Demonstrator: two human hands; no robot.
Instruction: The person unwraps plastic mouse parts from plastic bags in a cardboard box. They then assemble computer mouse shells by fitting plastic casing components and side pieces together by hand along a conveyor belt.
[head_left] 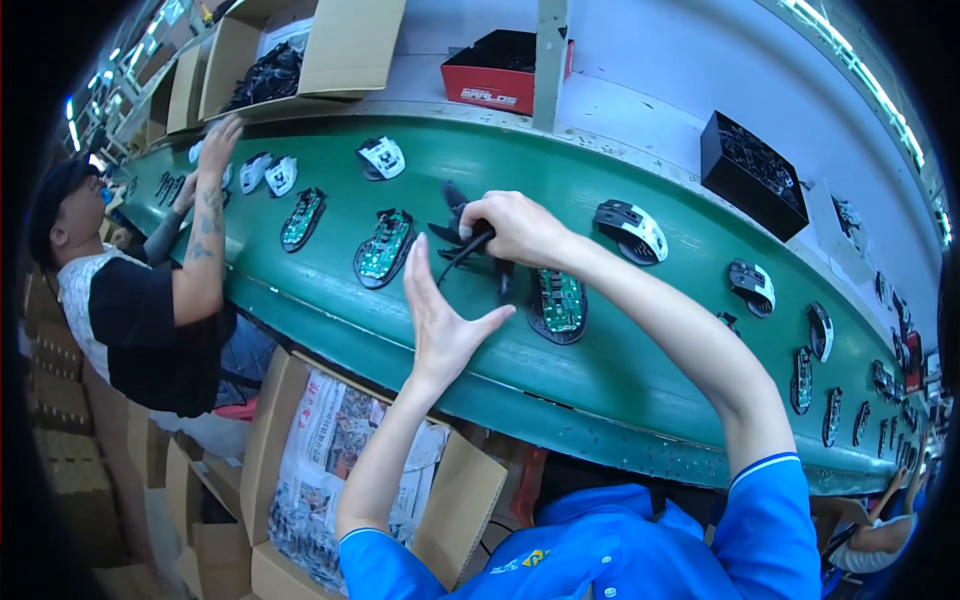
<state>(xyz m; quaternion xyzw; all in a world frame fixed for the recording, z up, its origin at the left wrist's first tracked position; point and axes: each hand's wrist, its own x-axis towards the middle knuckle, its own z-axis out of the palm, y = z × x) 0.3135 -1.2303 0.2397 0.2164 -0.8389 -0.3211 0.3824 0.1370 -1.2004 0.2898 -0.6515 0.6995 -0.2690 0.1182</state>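
Note:
My right hand (512, 232) reaches over the green belt, its fingers closed on dark black parts (470, 245) with a thin cable-like strand; their exact kind is hard to make out. Just below and to the left, my left hand (440, 325) is open, thumb spread from upright fingers, with nothing in it. A green circuit board in a black mouse base (560, 303) lies under and beside the right hand. Another mouse base with a board (384, 248) is left of my left fingertips. Farther left lies a third board on its base (302, 220).
White-and-black mouse shells (632, 232) lie along the green belt (640, 330). A red-and-black box (492, 75) and a black box of small parts (752, 178) stand beyond it. A co-worker (130, 290) sits at left. An open carton with newspaper (330, 440) stands below the belt.

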